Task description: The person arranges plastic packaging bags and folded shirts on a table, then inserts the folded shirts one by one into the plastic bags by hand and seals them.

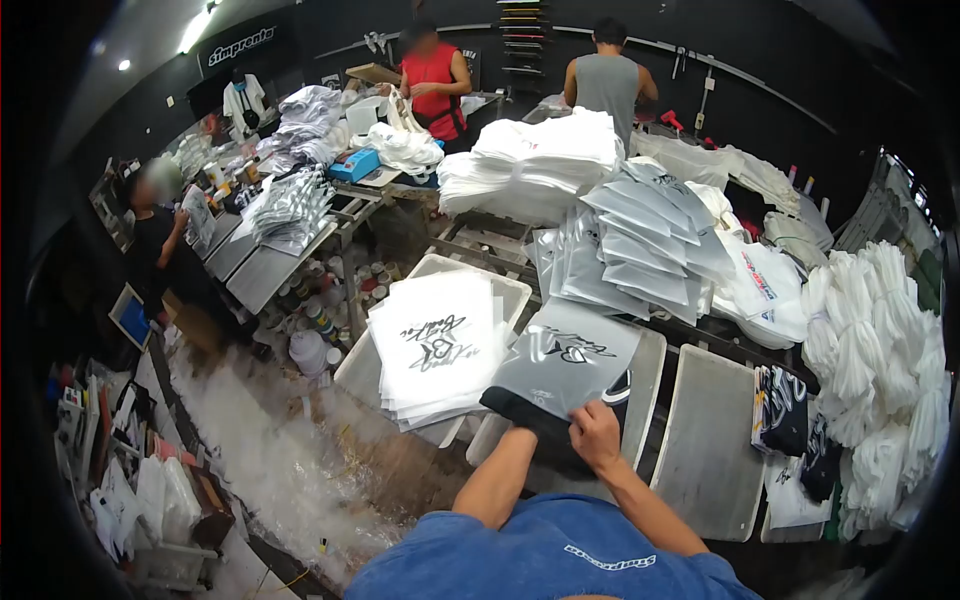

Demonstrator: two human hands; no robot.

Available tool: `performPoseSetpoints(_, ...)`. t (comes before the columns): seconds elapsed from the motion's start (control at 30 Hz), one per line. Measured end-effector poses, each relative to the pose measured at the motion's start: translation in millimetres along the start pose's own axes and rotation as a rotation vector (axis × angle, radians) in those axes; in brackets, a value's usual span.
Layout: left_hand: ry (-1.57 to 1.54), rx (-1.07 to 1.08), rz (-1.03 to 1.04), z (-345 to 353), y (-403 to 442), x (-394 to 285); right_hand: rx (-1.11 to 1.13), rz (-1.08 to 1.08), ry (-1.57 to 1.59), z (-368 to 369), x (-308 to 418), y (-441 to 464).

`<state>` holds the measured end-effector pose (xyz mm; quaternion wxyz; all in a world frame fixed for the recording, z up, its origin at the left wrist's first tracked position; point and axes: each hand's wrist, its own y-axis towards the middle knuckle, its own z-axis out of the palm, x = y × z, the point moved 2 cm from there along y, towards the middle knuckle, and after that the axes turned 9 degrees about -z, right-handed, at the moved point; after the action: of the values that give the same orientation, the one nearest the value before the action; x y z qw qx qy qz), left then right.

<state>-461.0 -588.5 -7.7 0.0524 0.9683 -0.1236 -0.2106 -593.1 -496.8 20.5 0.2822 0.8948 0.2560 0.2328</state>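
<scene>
A translucent grey printed plastic bag (572, 352) lies in front of me, with black folded fabric (525, 408) at its near edge. My right hand (597, 437) pinches the near right edge of the bag, close to the black fabric. My left hand (518, 440) reaches in under the black fabric; only the wrist end shows and its fingers are hidden. To the left lies a stack of white printed sheets or bags (435, 345). A pile of grey plastic bags (640, 240) rises just beyond.
Grey boards (705, 440) flank the work spot. White bundles (535, 160) are stacked behind, and more white bundles (870, 340) hang at the right beside folded black garments (780, 410). Three people stand farther off. Crumpled clear plastic (290, 440) covers the floor at left.
</scene>
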Motion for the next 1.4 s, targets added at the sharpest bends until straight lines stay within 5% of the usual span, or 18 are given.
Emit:
performPoseSetpoints(0.43, 0.016, 0.035, 0.017, 25, 26, -32, -0.101, 0.370, -0.104, -12, -43, -51)
performPoseSetpoints(0.97, 0.000, 0.075, 0.044, 41, 57, -47, -0.012, 0.273, -0.078, -23, -17, -47)
performPoseSetpoints(1.13, -0.020, 0.098, 0.104, 52, 6, -35, -0.078, 0.382, 0.051, -14, -43, -73)
performPoseSetpoints(1.2, -1.412, 0.503, -0.597, 71, -43, -12, -0.089, 0.393, 0.085, -10, -49, -85)
performPoseSetpoints(1.23, -2.103, 0.673, -0.978, 78, -66, -8, -0.180, 0.773, 0.475, -1, -59, -94)
performPoseSetpoints(1.27, -1.855, 0.756, -0.909, 78, -82, -5, -0.266, 1.147, 0.874, 14, -67, -106)
performPoseSetpoints(1.4, -1.399, 1.004, -0.682, 80, -107, -11, -0.279, 1.230, 0.993, 41, -97, -134)
